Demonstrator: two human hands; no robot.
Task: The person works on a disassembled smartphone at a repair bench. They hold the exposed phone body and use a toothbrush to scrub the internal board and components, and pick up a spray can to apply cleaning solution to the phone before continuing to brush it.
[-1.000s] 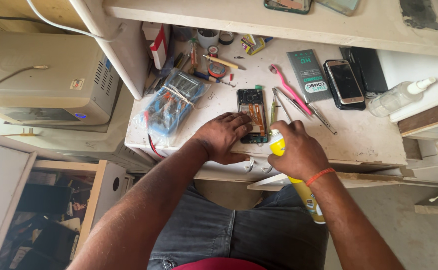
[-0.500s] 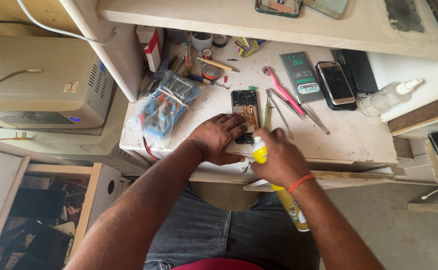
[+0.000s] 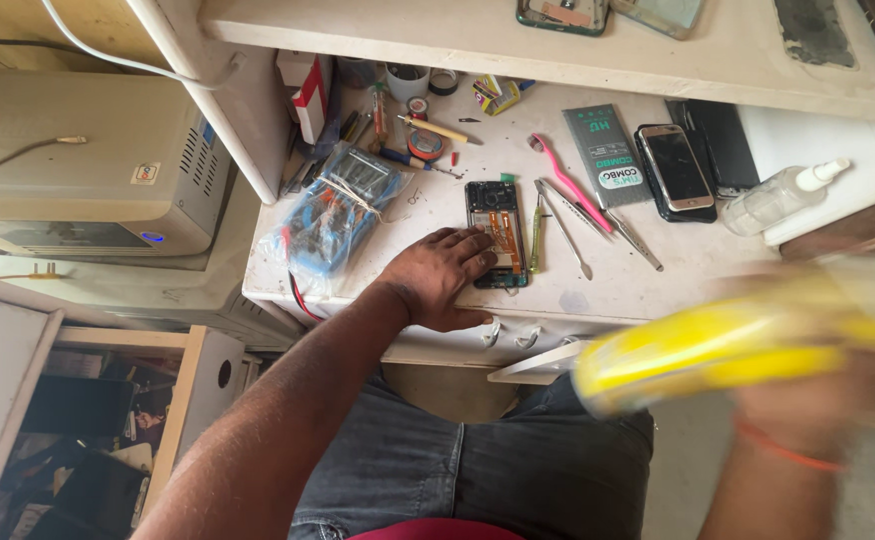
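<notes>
While the white bench (image 3: pixel 598 300) fills the upper middle of the view, a beige box-shaped appliance (image 3: pixel 78 170) sits to its left on a lower ledge, and a pale shelf (image 3: pixel 558 50) runs across the top. Below the bench edge are the person's grey trousers (image 3: pixel 458 460). Close to the camera on the right, a big yellow tube (image 3: pixel 738 345) cuts across the frame, heavily blurred; the right hand (image 3: pixel 808 400) beneath it is blurred too, so whether its fingers are closed around the tube cannot be told for sure. A red band (image 3: pixel 788 450) circles that wrist.

On the bench, a blue multimeter in a clear bag (image 3: pixel 333 215) lies at the left. The left hand (image 3: pixel 438 280) rests flat beside it, fingers spread a little, fingertips pressing on the lower left edge of an opened phone (image 3: pixel 498 235), which lies face down near the middle of the bench with its circuit board showing. Just right of the phone lie a green-handled screwdriver (image 3: pixel 536 235), metal tweezers (image 3: pixel 568 230) and a pink tool (image 3: pixel 570 182). Farther right are a grey flat packet (image 3: pixel 606 155), a dark smartphone (image 3: pixel 676 170) and a clear squeeze bottle (image 3: pixel 783 195).
</notes>
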